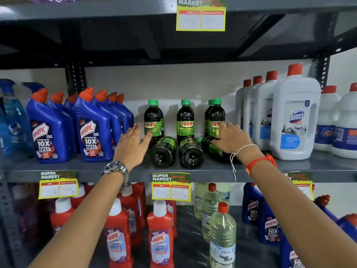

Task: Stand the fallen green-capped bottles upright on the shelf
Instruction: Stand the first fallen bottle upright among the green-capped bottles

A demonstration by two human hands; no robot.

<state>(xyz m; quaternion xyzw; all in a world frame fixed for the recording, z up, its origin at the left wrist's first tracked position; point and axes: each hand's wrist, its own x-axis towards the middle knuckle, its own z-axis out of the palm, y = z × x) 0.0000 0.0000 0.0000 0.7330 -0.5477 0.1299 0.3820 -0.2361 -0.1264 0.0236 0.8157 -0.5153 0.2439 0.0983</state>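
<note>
Head view: on your grey metal shelf (193, 168), three dark, glossy plastic bottles lie fallen: left fallen bottle (163, 151), middle fallen bottle (191, 152), and right fallen bottle (212, 147) with its green cap showing, in front of the upright green-capped bottles (185, 120). Your left hand (133, 145) is spread flat and open, holding nothing. Your right hand (230, 139) rests fingers-down on the right fallen bottle; I can't tell if it grips.
</note>
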